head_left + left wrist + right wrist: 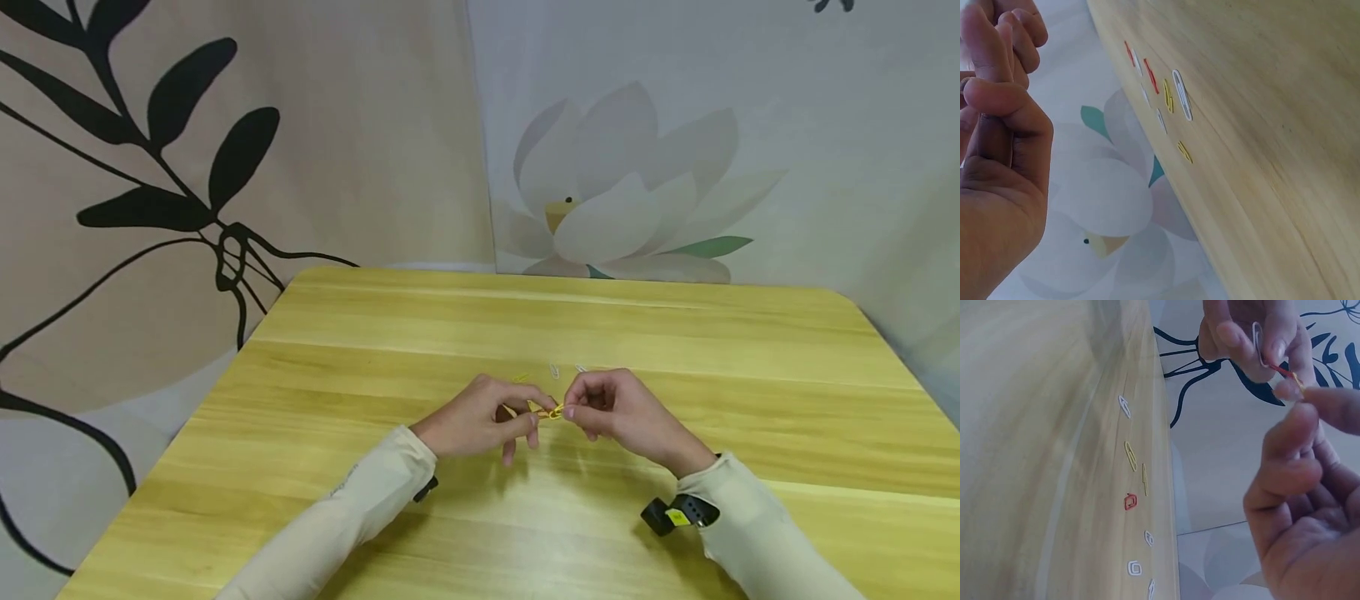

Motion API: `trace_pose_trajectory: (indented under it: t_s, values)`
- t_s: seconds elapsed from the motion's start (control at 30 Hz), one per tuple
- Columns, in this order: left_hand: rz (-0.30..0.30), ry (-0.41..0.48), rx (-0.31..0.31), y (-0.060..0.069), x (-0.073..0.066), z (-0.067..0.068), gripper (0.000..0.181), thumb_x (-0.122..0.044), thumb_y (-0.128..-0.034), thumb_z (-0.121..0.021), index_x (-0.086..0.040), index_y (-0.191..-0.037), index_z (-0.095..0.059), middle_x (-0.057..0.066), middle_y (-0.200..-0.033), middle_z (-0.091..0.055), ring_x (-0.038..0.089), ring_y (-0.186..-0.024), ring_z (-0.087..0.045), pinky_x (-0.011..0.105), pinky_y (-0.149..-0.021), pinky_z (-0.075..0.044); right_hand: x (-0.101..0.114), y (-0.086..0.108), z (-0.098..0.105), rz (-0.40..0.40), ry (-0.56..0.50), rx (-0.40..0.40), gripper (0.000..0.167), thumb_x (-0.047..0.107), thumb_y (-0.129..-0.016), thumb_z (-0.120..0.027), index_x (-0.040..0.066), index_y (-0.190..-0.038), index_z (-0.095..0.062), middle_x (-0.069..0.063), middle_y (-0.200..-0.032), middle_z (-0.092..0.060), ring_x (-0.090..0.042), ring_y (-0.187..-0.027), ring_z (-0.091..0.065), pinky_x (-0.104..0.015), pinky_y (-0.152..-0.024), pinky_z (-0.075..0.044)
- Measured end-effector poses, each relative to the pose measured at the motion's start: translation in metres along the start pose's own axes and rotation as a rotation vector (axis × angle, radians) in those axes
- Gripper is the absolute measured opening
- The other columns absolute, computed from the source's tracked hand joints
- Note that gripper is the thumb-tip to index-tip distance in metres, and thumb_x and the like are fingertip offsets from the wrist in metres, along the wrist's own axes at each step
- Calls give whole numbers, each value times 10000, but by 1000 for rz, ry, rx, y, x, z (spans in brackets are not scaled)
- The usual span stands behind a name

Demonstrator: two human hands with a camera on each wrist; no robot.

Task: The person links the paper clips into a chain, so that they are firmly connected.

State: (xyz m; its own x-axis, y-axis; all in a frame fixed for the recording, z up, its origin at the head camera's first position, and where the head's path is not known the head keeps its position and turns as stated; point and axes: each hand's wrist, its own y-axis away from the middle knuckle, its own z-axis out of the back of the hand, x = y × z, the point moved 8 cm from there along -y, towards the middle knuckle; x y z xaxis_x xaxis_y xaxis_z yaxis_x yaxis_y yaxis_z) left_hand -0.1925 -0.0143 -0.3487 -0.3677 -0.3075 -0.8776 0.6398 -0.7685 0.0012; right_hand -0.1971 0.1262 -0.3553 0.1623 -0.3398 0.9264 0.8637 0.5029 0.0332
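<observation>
A short chain of paper clips stretches between the two hands above the table. In the right wrist view it shows a white paper clip, a red paper clip and a yellow paper clip. My left hand pinches the chain between thumb and fingers. Close against it, my right hand pinches the yellow clip with thumb and forefinger. Fingertips hide part of where the clips join. The left wrist view hides the chain behind the fingers.
Loose paper clips lie on the wooden table beyond the hands. Among them are a large white clip, a yellow clip, a red clip and several others. A patterned cloth wall stands behind the table's far edge.
</observation>
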Motion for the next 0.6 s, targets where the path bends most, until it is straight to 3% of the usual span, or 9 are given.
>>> trace_pose_trajectory:
  t_s: [0.13,0.23,0.3,0.43,0.6]
  values:
    - [7,20,-17,0,1,-1,220,-66,-1010,-543,-4,-1175,-674,198,-956,-733,328,-587,-711,361,-617,-591,1,0,-1,7,16,-8,201,191,-979,-642,-6,-946,-657,-36,-706,-546,-251,-585,-530,-261,-506,-415]
    - [-20,-4,-37,-1,-1,-1,172,-106,-1006,-584,-10,-1098,-694,183,-987,-732,276,-678,-744,284,-672,-596,3,0,-2,21,26,-12,187,179,-976,-645,-4,-937,-657,-33,-708,-545,-251,-582,-529,-255,-512,-419]
    - [-43,-21,-44,-2,-2,-1,154,-124,-999,-606,-12,-1051,-697,183,-981,-734,274,-735,-749,300,-700,-606,5,0,-3,30,35,-15,173,164,-972,-648,-3,-930,-656,-33,-712,-549,-252,-581,-534,-254,-516,-428]
    - [-67,-50,-49,-3,-3,-2,137,-130,-992,-617,-19,-998,-698,164,-918,-745,277,-771,-731,321,-667,-603,7,1,-4,38,47,-24,152,155,-971,-647,10,-929,-659,-68,-727,-569,-269,-584,-545,-256,-522,-442]
    - [-71,-97,-55,-4,-4,-2,139,-139,-995,-603,-39,-978,-698,123,-805,-736,271,-714,-672,204,-603,-512,11,3,-5,44,59,-36,133,152,-973,-644,32,-919,-662,-119,-730,-584,-272,-577,-548,-254,-519,-441]
